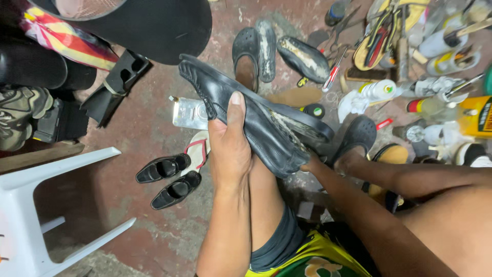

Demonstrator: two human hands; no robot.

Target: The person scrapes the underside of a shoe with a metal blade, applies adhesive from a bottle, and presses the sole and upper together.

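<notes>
Nearest the lens, bright yellow-and-green patterned shorts (312, 256) covered the person's lap, with a bare knee rising between the two forearms. Just above it, the left hand (230, 149) wrapped around a black leather shoe (251, 115), thumb pressed flat along the upper. That shoe lay tilted across the knee, its sole peeling away at the heel end. The right hand (310, 165) reached under that heel end; most of it was hidden behind the shoe, so I cannot tell whether it gripped or merely touched.

Left of the arms, a white plastic chair (46, 205) stood on the red floor, and a pair of small black heeled shoes (169, 179) lay beside a pink-strapped sandal (197, 149). Behind the held shoe sat a flat silver rectangular packet (188, 113).

Farther right, a white bottle with a green and yellow label (379, 90) lay on its side, near a yellow container with a dark label (476, 117). Beyond, dark clogs (253, 51) and a worn loose sole (303, 59) rested beside scissors (343, 25).
</notes>
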